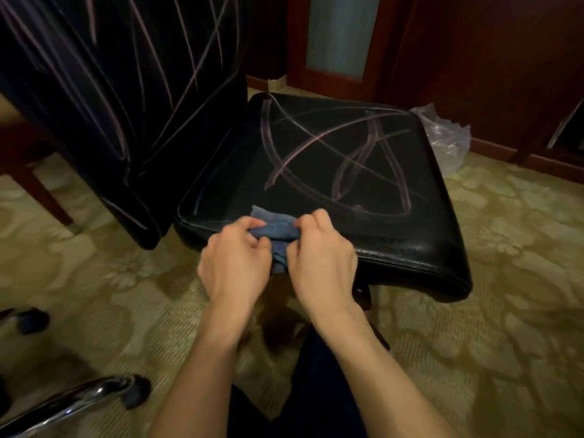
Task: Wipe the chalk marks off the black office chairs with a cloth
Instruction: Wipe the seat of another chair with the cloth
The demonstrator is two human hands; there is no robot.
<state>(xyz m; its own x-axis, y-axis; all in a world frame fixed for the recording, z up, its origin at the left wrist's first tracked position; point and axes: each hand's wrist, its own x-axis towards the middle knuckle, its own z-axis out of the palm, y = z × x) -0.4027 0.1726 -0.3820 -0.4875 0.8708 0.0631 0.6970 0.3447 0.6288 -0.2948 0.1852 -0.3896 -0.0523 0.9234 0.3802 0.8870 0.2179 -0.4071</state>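
Blue and soft, the cloth (274, 229) sits bunched between my two hands at the near edge of the seat (407, 248). My left hand (235, 260) has its fingers curled over the cloth's left end, thumb tucked in; my right hand (320, 257) pinches the right end the same way, knuckles up. Part of the cloth lies flat on the seat just past my fingertips, and a fold hangs down between my palms over the seat's front lip.

Beyond my hands the chalk marks (328, 159) cross the seat in pale pinkish loops and strokes — none of them wiped yet, by the look of it. Up and to the left of my left hand stands the backrest (120, 90), streaked with more long lines.

I judge the cloth light and limp: it will sag and slip wherever I am not holding it, so it wants gathering into a thick pad and gripping by the bunched middle, not a loose corner. The seat looks like glossy, padded leather or vinyl; it should give a little under pressure and let the pad slide easily, though chalk may smear before it lifts.

Well to the right of my right hand, past the seat's far corner, a clear plastic bag (447, 137) lies on the patterned carpet (505, 279) — no part of this job.
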